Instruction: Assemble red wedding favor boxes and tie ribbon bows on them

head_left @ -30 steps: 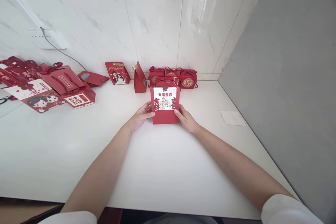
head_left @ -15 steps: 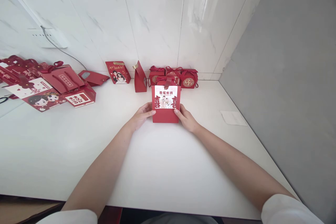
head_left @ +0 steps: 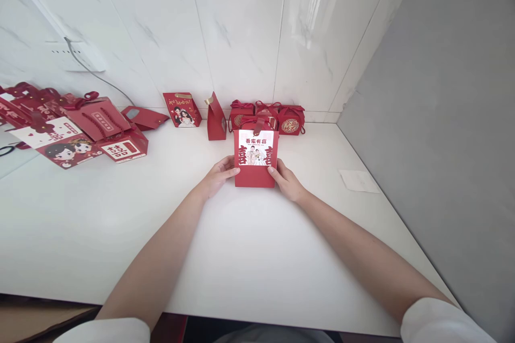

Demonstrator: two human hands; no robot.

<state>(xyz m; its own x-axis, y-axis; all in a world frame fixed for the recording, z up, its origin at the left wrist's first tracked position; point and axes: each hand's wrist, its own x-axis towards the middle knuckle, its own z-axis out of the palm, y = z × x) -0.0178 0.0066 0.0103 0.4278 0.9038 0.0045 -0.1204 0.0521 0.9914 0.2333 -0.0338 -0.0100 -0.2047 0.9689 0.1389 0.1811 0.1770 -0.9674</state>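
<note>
Box [head_left: 256, 163], clasped between left hand [head_left: 218, 177] and right hand [head_left: 287, 180], has barely moved, suggesting steadying, with ribboned boxes [head_left: 291, 122] beyond the grip

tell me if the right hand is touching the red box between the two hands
Touching: the head view shows the right hand at the side of the red box, its thumb lying on the front face.

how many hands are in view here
2: the left hand at the left side of the red gift bag, the right hand at its right side.
</note>
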